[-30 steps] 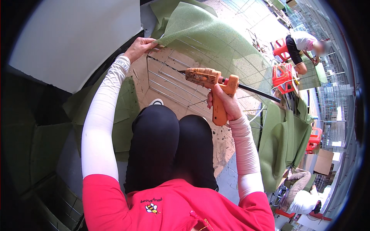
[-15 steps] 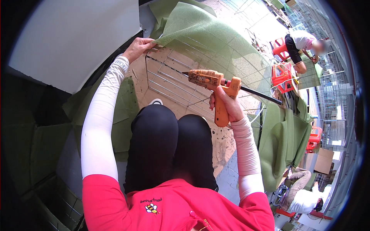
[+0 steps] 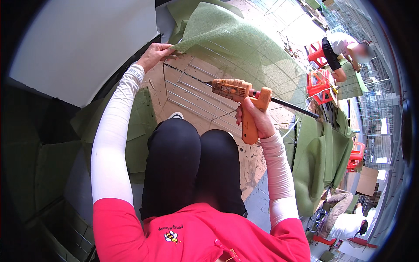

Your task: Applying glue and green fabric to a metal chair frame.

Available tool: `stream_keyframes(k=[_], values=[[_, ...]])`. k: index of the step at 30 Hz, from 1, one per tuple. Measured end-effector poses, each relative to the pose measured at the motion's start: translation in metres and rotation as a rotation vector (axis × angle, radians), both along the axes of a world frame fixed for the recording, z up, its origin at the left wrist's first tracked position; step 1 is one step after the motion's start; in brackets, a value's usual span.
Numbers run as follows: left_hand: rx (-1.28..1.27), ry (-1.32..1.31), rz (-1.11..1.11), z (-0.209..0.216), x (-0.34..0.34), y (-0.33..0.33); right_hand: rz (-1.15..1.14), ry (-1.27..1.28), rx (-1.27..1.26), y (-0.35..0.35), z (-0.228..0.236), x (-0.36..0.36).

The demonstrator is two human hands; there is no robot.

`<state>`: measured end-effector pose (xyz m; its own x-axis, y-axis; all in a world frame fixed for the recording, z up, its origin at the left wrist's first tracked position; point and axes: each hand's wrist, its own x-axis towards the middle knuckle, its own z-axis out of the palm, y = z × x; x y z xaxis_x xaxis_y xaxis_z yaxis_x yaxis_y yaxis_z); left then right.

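Note:
My right hand (image 3: pixel 259 118) is wrapped round the handle of an orange hot glue gun (image 3: pixel 231 90), its body stained brown. A black glue stick (image 3: pixel 293 107) juts out of its rear. The nozzle points left, at the end of a dark line of glue (image 3: pixel 185 73) along a wire of the metal wire frame (image 3: pixel 192 99). My left hand (image 3: pixel 156 55) pinches the near left corner of a sheer green fabric sheet (image 3: pixel 235 37), holding it up off that wire. The rest of the sheet drapes over the frame's far side.
A white panel (image 3: pixel 87 43) stands at the left, with green fabric pieces (image 3: pixel 142 126) below it. More green fabric (image 3: pixel 316 161) is heaped at the right, near red stools (image 3: pixel 320 87). Two co-workers (image 3: pixel 342 48) sit farther right, among stacked wire frames (image 3: pixel 375 109).
The glue gun has shifted very slightly left along the wire. My left hand keeps its pinch on the fabric corner, nearly unmoved.

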<state>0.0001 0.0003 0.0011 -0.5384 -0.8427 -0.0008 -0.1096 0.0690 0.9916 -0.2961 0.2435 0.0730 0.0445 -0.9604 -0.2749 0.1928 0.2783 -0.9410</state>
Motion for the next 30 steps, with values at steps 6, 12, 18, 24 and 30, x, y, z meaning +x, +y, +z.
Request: stream_keyframes(k=[6, 12, 18, 24, 30], values=[[0.012, 0.003, 0.003, -0.0021, 0.0006, -0.0002, 0.004, -0.001, -0.033, 0.0010, -0.0014, -0.0003], [0.007, 0.000, 0.003, -0.0018, 0.0005, -0.0022, 0.023, -0.036, 0.009, 0.0002, -0.0047, -0.0029], [0.007, -0.001, 0.006, -0.0042, 0.0008, -0.0022, 0.027, 0.004, 0.012, 0.0000, -0.0069, -0.0045], [0.000, -0.007, 0.000, -0.0076, 0.0018, -0.0044, -0.016, -0.016, 0.004, 0.0006, -0.0087, -0.0032], [-0.008, -0.004, -0.016, -0.0090, 0.0029, -0.0067, -0.055, -0.054, 0.001, 0.0003, -0.0069, -0.0013]])
